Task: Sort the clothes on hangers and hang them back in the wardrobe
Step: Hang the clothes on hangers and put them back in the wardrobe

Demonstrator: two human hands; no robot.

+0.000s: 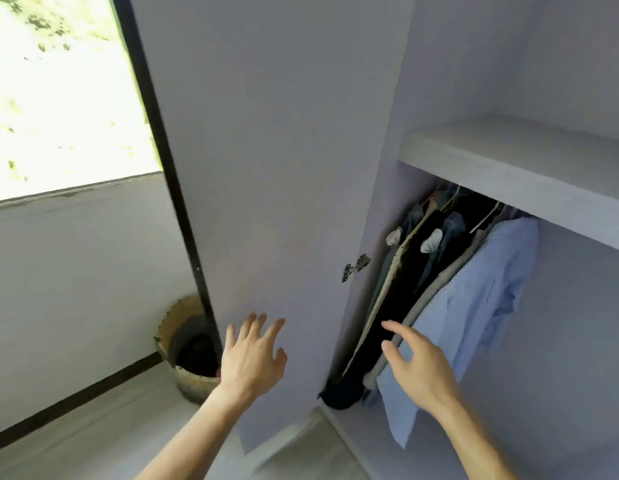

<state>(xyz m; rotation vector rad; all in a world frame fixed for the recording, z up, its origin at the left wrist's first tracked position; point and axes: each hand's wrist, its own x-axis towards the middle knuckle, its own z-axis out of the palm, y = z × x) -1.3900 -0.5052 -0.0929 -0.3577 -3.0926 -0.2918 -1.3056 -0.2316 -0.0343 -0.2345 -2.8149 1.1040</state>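
Note:
The wardrobe stands with its lilac door [273,168] swung out in front of me. Inside, under a shelf [508,168], several garments hang on hangers: a light blue shirt [474,306] on the right, a grey piece beside it, dark clothes [398,306] and jeans further left. My left hand [252,351] is spread with straight fingers just in front of the door's lower part, holding nothing. My right hand [415,365] reaches toward the hanging clothes, fingers extended near the shirt's lower edge, also holding nothing.
A woven basket [183,348] with dark contents stands on the floor behind the door, by the wall. A bright window [58,98] fills the upper left. A metal hinge [356,266] sits on the door's inner edge. The wardrobe's right part has free hanging room.

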